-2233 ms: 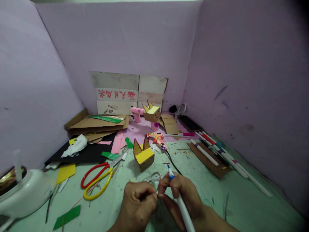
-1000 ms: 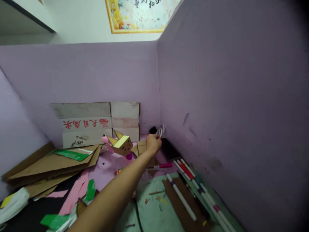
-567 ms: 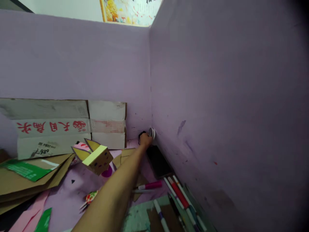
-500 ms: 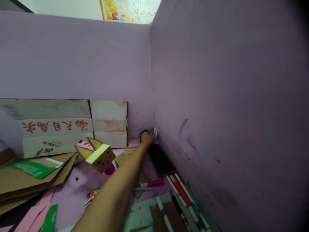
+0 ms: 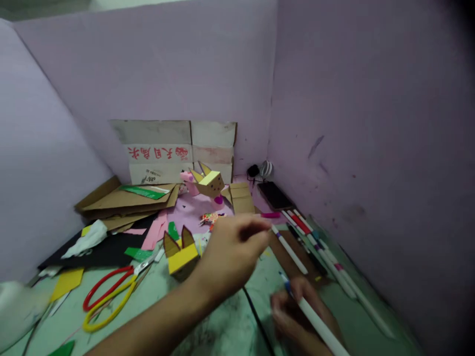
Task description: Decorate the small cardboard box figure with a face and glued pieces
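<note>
My right hand, low and right of centre, is closed around a white marker with its blue tip pointing up and left. The hand is slightly blurred. My left hand hovers over the middle of the desk, fingers loosely curled and the thumb apart from them, with nothing visible between. Just left of it sits a small yellow cardboard box with pointed ears. Another eared box stands farther back. Beyond the left hand lies a white marker with a purple band.
Red-and-yellow scissors lie at left among paper scraps. Folded cardboard is behind them. Several markers line the right wall. A dark phone and a white roll lie in the back corner. Purple walls enclose the desk.
My left hand has come back from the white roll in the corner to mid-desk. My right hand with the white marker has entered the view. The camera has pulled back and turned left.
</note>
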Available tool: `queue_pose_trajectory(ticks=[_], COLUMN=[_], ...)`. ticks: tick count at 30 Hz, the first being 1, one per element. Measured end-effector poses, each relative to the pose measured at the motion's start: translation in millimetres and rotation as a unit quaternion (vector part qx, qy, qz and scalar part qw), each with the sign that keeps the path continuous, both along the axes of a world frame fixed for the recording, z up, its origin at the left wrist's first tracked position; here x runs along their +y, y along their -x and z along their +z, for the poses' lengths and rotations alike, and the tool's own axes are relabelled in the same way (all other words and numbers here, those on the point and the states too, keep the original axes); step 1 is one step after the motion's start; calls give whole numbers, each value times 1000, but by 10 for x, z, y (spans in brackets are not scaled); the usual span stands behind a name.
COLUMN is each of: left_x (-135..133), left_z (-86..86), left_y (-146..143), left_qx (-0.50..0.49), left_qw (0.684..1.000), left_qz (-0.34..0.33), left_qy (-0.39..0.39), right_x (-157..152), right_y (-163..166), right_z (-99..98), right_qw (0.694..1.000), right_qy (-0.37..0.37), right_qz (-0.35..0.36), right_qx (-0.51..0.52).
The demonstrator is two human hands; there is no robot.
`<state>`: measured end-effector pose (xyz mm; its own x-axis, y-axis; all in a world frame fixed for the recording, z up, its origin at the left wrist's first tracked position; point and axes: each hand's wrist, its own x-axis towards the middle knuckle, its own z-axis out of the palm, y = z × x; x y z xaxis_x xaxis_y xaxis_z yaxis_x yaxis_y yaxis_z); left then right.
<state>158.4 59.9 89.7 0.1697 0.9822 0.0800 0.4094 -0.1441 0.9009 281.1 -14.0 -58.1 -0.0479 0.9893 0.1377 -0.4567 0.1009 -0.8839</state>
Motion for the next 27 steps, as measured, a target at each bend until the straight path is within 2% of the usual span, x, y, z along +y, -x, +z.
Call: queue_pose_trajectory(ticks=[2, 4, 7, 9, 12, 17, 23, 25, 27], left_x=[-422, -636, -678, -642, -618, -647, -625, -651, -709], left_z=[-250, -552, -915, -1054, -1149, -1188, -1260, -1271, -1268], left_y=[466, 833, 1128, 1200, 1231, 1245, 1303, 1304, 1243], left_qx=[-147, -231, -274, -299, -323, -337, -338, -309, -170], left_qw=[983, 961, 948, 939, 929, 920, 917, 931, 982], left_qz=[70, 92, 74, 62, 54, 41, 38, 37, -3], left_qy=[78, 124, 146, 159, 173, 195, 208, 191, 76], right_x=[82, 145, 200, 225, 264, 349, 455, 504, 573], right_y=[174, 388, 687, 821, 914, 944, 966, 909, 794], right_z=[148, 317, 464, 472, 421, 344, 307, 360, 459], right_qw=[999, 997, 993, 991, 990, 984, 979, 986, 991], right_qy=[27, 25, 4, -2, 8, 32, 27, 11, 6], right_qz=[39, 76, 117, 128, 127, 131, 163, 135, 92], right_qx=[5, -15, -24, -30, -53, -121, -117, -100, -94])
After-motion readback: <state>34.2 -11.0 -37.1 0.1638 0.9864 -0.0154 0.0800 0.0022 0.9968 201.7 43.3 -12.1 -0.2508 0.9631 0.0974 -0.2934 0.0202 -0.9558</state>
